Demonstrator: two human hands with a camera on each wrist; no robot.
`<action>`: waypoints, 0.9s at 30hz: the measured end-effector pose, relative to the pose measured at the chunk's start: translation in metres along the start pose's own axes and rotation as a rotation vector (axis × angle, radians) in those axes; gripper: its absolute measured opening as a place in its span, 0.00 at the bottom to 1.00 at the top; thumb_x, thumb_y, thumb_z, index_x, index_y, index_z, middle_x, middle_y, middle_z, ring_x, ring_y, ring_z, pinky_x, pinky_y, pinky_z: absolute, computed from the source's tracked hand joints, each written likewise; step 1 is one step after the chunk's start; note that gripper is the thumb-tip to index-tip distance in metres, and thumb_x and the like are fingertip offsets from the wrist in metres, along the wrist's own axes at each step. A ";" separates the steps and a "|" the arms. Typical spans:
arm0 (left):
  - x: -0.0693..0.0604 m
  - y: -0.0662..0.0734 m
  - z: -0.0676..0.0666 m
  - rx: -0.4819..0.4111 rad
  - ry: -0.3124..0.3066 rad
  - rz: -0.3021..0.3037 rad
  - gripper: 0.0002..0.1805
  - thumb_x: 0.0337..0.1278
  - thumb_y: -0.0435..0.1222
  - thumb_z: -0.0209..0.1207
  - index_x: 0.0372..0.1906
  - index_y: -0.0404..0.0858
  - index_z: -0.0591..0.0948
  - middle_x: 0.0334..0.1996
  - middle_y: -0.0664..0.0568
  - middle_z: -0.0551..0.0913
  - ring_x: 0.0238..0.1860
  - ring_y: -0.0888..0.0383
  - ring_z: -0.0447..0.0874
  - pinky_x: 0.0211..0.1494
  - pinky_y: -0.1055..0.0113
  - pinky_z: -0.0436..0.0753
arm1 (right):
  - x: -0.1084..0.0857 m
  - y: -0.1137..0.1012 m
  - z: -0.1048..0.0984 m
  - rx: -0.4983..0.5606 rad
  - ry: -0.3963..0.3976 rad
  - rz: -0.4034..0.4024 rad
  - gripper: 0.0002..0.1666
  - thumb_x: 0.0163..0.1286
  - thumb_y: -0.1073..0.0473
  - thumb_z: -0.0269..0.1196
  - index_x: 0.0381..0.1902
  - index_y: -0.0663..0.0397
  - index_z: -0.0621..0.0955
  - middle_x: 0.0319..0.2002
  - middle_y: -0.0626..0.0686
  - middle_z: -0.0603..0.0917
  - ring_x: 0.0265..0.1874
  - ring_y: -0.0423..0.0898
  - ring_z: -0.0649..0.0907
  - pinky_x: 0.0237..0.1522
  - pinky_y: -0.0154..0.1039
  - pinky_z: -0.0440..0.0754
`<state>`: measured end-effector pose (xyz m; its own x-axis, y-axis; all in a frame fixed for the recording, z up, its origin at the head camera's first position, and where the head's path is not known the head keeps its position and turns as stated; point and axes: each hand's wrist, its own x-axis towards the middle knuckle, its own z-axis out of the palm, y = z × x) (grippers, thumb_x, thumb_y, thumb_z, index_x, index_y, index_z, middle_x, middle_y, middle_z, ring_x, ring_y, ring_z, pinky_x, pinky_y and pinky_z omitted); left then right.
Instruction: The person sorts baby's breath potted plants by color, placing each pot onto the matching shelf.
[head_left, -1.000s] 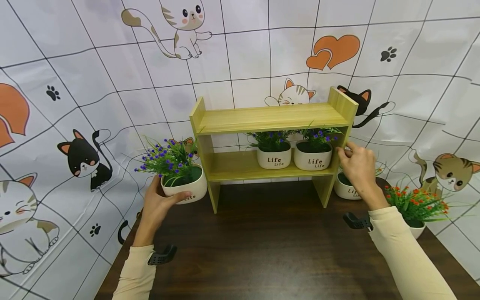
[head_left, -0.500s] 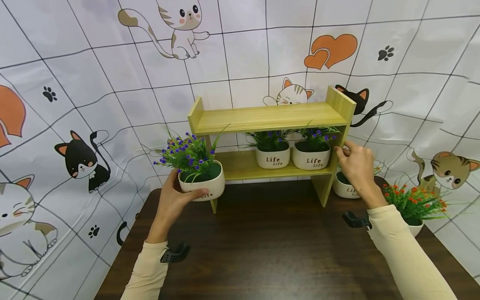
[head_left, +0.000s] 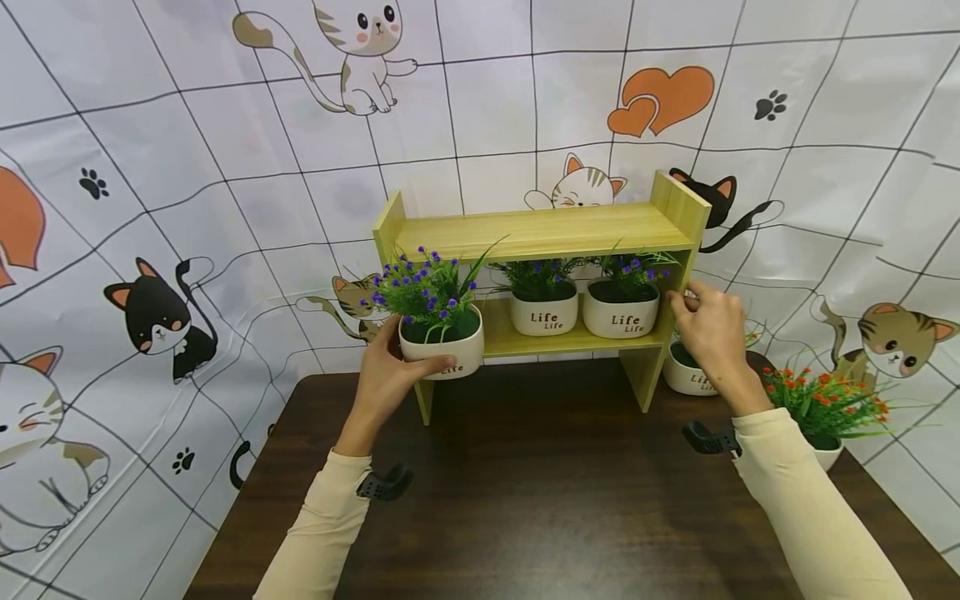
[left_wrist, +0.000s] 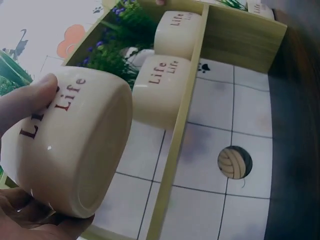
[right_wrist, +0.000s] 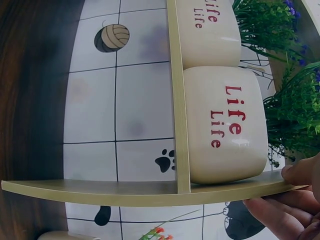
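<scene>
My left hand (head_left: 384, 382) grips a white oval flowerpot (head_left: 457, 354) with purple flowers, thumb across the lettered front. The pot hangs in front of the left end of a yellow wooden shelf (head_left: 525, 236). Its underside shows in the left wrist view, tilted and apart from the lower board (left_wrist: 172, 172). My right hand (head_left: 708, 327) pinches the front edge of the shelf's right side panel (right_wrist: 145, 195) between thumb and fingers. Two matching pots, a middle pot (head_left: 543, 315) and a right pot (head_left: 621, 317), stand side by side on the lower board.
Outside the shelf's right panel stands a white pot (head_left: 686, 377), partly behind my right arm. Nearer on the right is a pot with orange flowers (head_left: 825, 408). The dark wooden table (head_left: 517, 492) meets a wall with a cat-print covering (head_left: 480, 108).
My left hand has carried the purple-flowered pot rightward and slightly up, from beside the shelf to in front of its left end. The right hand keeps its hold on the side panel.
</scene>
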<state>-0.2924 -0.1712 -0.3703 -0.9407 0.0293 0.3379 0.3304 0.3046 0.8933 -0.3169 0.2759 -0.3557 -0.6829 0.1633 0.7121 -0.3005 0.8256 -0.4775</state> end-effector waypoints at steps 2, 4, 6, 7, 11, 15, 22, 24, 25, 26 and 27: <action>0.004 0.000 0.004 -0.003 0.006 -0.004 0.59 0.47 0.43 0.83 0.83 0.37 0.63 0.69 0.42 0.80 0.65 0.44 0.84 0.65 0.43 0.84 | 0.000 -0.001 0.000 -0.002 0.000 0.000 0.16 0.77 0.64 0.65 0.53 0.74 0.87 0.39 0.74 0.87 0.39 0.69 0.90 0.40 0.67 0.87; 0.008 0.001 0.008 -0.002 0.012 -0.010 0.59 0.46 0.44 0.84 0.82 0.38 0.64 0.68 0.42 0.80 0.65 0.44 0.84 0.65 0.43 0.84 | 0.001 -0.001 0.000 -0.006 0.000 -0.002 0.16 0.77 0.64 0.65 0.52 0.74 0.87 0.39 0.74 0.87 0.39 0.69 0.90 0.41 0.68 0.87; 0.012 0.000 0.011 -0.004 0.014 -0.019 0.58 0.46 0.44 0.84 0.81 0.38 0.65 0.68 0.42 0.81 0.65 0.44 0.84 0.66 0.43 0.84 | 0.001 -0.001 -0.001 -0.012 0.001 -0.002 0.16 0.77 0.63 0.65 0.52 0.74 0.87 0.39 0.74 0.87 0.39 0.69 0.90 0.42 0.68 0.86; 0.014 0.000 0.013 -0.009 0.015 -0.017 0.57 0.46 0.44 0.84 0.81 0.38 0.66 0.68 0.42 0.81 0.65 0.45 0.84 0.66 0.43 0.84 | 0.001 -0.002 -0.001 -0.013 0.001 -0.002 0.15 0.77 0.63 0.65 0.51 0.73 0.87 0.39 0.74 0.87 0.39 0.69 0.90 0.42 0.68 0.86; 0.021 0.000 0.020 -0.038 0.020 -0.007 0.54 0.45 0.43 0.85 0.78 0.40 0.70 0.66 0.42 0.82 0.64 0.45 0.84 0.65 0.43 0.83 | 0.001 -0.001 -0.001 -0.007 0.000 0.000 0.16 0.77 0.63 0.66 0.52 0.74 0.87 0.39 0.74 0.87 0.39 0.69 0.90 0.42 0.68 0.86; 0.026 -0.001 0.026 -0.037 0.029 -0.010 0.52 0.44 0.43 0.85 0.76 0.41 0.71 0.64 0.42 0.84 0.63 0.45 0.84 0.63 0.44 0.84 | -0.001 -0.002 -0.001 -0.002 -0.005 0.005 0.17 0.77 0.64 0.66 0.53 0.74 0.87 0.39 0.75 0.87 0.39 0.69 0.90 0.40 0.67 0.87; 0.037 -0.004 0.032 0.007 0.042 -0.049 0.52 0.43 0.45 0.85 0.75 0.39 0.72 0.61 0.41 0.85 0.59 0.45 0.86 0.60 0.48 0.85 | 0.000 0.000 0.000 -0.008 0.001 -0.003 0.17 0.77 0.63 0.66 0.53 0.74 0.87 0.39 0.74 0.87 0.39 0.70 0.90 0.41 0.69 0.86; 0.040 -0.005 0.034 0.013 0.039 -0.071 0.53 0.43 0.46 0.84 0.76 0.38 0.71 0.61 0.40 0.85 0.59 0.44 0.86 0.60 0.47 0.84 | 0.000 0.000 0.000 -0.009 0.001 -0.006 0.17 0.77 0.63 0.66 0.52 0.74 0.87 0.38 0.74 0.87 0.39 0.70 0.90 0.41 0.69 0.86; 0.042 -0.005 0.035 0.018 0.038 -0.079 0.54 0.43 0.46 0.84 0.77 0.37 0.70 0.62 0.39 0.84 0.60 0.43 0.85 0.62 0.46 0.84 | 0.000 0.000 0.000 -0.010 0.002 -0.007 0.17 0.77 0.63 0.66 0.52 0.74 0.87 0.38 0.74 0.87 0.39 0.71 0.89 0.41 0.69 0.86; 0.043 -0.006 0.035 0.017 0.036 -0.086 0.55 0.43 0.46 0.84 0.77 0.37 0.69 0.63 0.39 0.83 0.61 0.43 0.85 0.63 0.46 0.84 | 0.000 0.000 0.000 -0.010 0.001 -0.007 0.16 0.77 0.63 0.66 0.52 0.74 0.87 0.38 0.74 0.87 0.39 0.70 0.90 0.41 0.69 0.86; 0.044 -0.006 0.036 0.014 0.034 -0.091 0.56 0.44 0.46 0.84 0.78 0.37 0.69 0.64 0.39 0.83 0.62 0.42 0.84 0.64 0.45 0.83 | 0.000 0.000 0.000 -0.010 0.001 -0.006 0.16 0.77 0.63 0.66 0.52 0.74 0.87 0.38 0.74 0.87 0.39 0.70 0.90 0.41 0.69 0.86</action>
<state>-0.3390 -0.1374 -0.3718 -0.9637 -0.0311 0.2652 0.2421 0.3179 0.9167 -0.3167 0.2758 -0.3550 -0.6801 0.1585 0.7157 -0.2985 0.8319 -0.4679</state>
